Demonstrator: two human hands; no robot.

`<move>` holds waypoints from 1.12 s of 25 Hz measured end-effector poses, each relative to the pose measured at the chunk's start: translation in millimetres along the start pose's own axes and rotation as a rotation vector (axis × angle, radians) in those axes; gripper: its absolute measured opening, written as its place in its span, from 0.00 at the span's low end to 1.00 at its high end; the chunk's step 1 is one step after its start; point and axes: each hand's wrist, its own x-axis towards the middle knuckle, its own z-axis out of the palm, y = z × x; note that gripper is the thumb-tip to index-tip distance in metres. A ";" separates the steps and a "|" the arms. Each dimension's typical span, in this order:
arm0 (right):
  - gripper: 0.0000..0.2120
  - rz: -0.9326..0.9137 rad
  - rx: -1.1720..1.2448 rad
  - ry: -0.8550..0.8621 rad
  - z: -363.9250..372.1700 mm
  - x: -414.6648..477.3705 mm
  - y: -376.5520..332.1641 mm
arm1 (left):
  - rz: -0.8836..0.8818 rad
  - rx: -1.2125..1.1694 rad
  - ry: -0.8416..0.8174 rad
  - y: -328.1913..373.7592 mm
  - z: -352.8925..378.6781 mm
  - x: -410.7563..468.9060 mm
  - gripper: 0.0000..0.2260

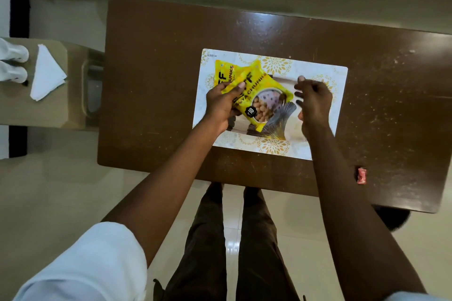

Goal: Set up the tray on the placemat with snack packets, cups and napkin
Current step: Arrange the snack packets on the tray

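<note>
2 yellow soya chunks packets (259, 85) hang overlapped over the tray (292, 129); the left hand (220, 102) pinches both at their 9 o'clock edge, thumb on top. The right hand (314, 98) hovers over the tray's 3 o'clock side with fingers curled; whether it holds the reddish scrap beneath it I cannot tell. The tray sits on the placemat (325, 76), near the middle of the brown table (171, 56).

The packets look about to be laid in; best to lower them flat into the tray's 9 o'clock half, fanned rather than stacked, keeping the 3 o'clock half free for cups.

The folded napkin (46, 73) and 2 white cups (14, 52) stand on a side stand (53, 110) at 9 o'clock; a red wrapper (362, 175) lies on the table at 4 o'clock.

Readable: "SOYA CHUNKS" on the front packet; "CHUNKS" on the rear 1; "10" in a black badge; "KUBER" at the placemat's 11 o'clock corner.
</note>
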 end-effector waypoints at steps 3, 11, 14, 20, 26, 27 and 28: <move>0.15 0.227 0.240 -0.244 3.7 -21.5 33.0 | -0.084 -0.242 -0.007 -3.3 0.5 -3.2 0.08; 0.09 0.152 0.037 -0.482 31.1 -25.6 53.2 | 0.011 -0.025 0.089 -17.5 -38.0 -11.6 0.10; 0.13 0.201 -0.136 -0.616 35.0 -27.8 65.4 | 0.087 0.158 0.068 -25.2 -58.7 -15.4 0.12; 0.08 0.231 -0.139 -0.452 47.7 -41.3 82.4 | 0.032 0.253 0.142 -45.5 -70.6 -2.6 0.09; 0.05 0.177 -0.131 -0.223 49.7 -35.9 98.2 | 0.008 0.143 0.148 -41.0 -71.2 7.3 0.13; 0.06 0.171 -0.148 -0.211 51.1 -34.2 99.4 | 0.025 0.145 0.154 -38.6 -71.1 13.5 0.13; 0.05 0.169 -0.179 -0.187 52.8 -31.9 100.0 | 0.037 0.150 0.170 -35.9 -71.0 19.6 0.12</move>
